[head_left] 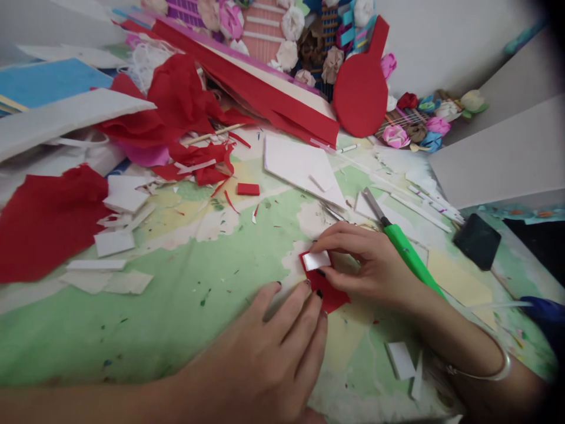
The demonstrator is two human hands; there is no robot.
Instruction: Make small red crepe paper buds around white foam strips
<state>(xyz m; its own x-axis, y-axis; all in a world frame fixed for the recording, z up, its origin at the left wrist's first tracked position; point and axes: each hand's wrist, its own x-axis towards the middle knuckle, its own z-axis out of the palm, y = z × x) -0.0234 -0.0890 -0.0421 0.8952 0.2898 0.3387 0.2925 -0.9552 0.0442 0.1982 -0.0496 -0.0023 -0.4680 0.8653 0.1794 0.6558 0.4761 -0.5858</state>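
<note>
Between its thumb and fingers, the right hand (371, 265) grips a small white block (316, 260), which sits over the upper left part of a red piece (332, 295). Fingers spread and grasping nothing, the left hand (282, 347) lies palm down, its fingertips beside the lower left edge of that red piece; whether they press on it, I cannot tell. Just beyond the right hand lies a green-handled knife (412, 259), blade pointing away from the person. Two white offcuts (401, 360) rest near the right forearm, whose wrist wears a bracelet (481, 374).

Farther out on the patterned green desk (176, 318) are a small red block (248, 189), a white board (300, 165) and a dark object (477, 240) at the right. Toward the left edge, white pieces (113, 242) lie next to a large red sheet (53, 224). At the back, a red paddle-shaped piece (362, 88) stands upright near colourful flowers (419, 121).
</note>
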